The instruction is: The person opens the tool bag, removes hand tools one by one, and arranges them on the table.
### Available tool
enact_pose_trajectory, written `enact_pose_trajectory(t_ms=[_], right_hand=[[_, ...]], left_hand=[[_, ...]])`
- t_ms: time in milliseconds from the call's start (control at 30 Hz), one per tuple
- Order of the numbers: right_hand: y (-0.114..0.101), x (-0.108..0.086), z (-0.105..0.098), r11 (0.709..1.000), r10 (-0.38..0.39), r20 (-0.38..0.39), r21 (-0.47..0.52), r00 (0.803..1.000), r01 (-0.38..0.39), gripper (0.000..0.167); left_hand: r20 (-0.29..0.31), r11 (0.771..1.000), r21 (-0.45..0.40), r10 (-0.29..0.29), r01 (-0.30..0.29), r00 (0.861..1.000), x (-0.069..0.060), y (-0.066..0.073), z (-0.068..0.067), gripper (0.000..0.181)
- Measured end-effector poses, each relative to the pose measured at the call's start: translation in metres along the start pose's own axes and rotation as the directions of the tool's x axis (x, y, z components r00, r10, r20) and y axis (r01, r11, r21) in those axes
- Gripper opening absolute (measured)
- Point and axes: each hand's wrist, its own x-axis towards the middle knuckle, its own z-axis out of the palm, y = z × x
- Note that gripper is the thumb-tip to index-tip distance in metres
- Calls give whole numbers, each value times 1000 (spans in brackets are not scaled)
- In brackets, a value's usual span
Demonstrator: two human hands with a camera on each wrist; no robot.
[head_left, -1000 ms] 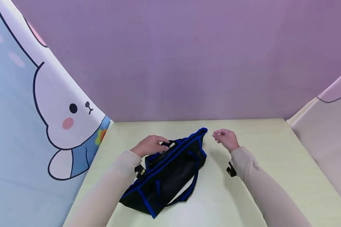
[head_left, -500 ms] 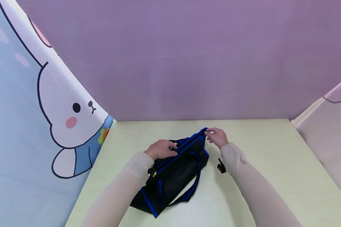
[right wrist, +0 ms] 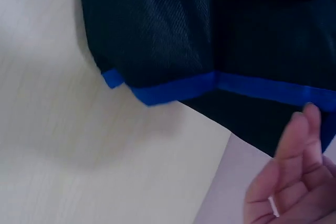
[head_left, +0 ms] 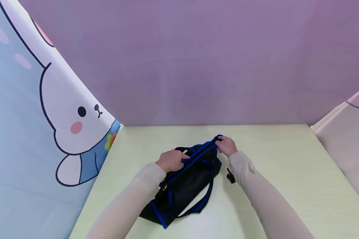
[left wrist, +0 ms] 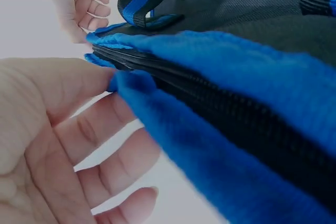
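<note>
A black zippered tote bag (head_left: 191, 179) with blue trim lies slanted on the table. My left hand (head_left: 171, 160) is at the bag's top edge; in the left wrist view, its thumb and index finger pinch the blue trim beside the black zipper (left wrist: 220, 98). At the far right end of the top edge, my right hand (head_left: 226, 146) grips the corner with thumb and fingers. In the right wrist view, the right fingertips (right wrist: 310, 116) are against the blue-edged side of the bag. One strap handle (head_left: 207, 196) droops onto the table in front. The zipper's pull is not visible.
The pale table (head_left: 275, 186) extends to the right of the bag. A purple panel (head_left: 197, 66) stands behind it. On the left hangs a blue cloth printed with a rabbit (head_left: 68, 113), and a pale cloth (head_left: 347, 139) borders the right side.
My right hand has moved left from beside the bag and taken hold of its far corner. My left hand has shifted right along the top edge and its fingers have closed on the trim.
</note>
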Motion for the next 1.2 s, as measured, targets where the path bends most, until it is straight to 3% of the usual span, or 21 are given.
enact_pose_trajectory(t_ms=[100, 267, 500, 667, 833, 967, 1200], right_hand=[[-1, -2, -3, 999, 4, 56, -45, 998, -1, 51], [3, -2, -10, 999, 22, 149, -51, 989, -14, 54], [13, -1, -16, 990, 90, 228, -123, 969, -63, 56], [17, 1, -16, 987, 90, 265, -154, 960, -50, 59], [21, 1, -19, 996, 21, 206, -89, 978, -3, 49], [21, -3, -18, 999, -48, 85, -20, 995, 50, 32], [21, -4, -14, 998, -51, -43, 38, 998, 52, 24]], left_hand=[[-1, 1000, 31, 2, -2, 1000, 0, 0, -1, 47], [-10, 1000, -22, -7, 7, 1000, 0, -3, 1, 43], [-2, 995, -104, -8, 8, 1000, -3, -1, 9, 38], [-18, 996, -85, -5, 4, 1000, -2, -3, 11, 38], [-26, 997, -74, -2, 0, 1000, 0, -5, 9, 36], [-41, 997, -76, 0, -3, 999, 0, -8, 7, 32], [-67, 997, -78, -5, -1, 998, 5, -8, 5, 25]])
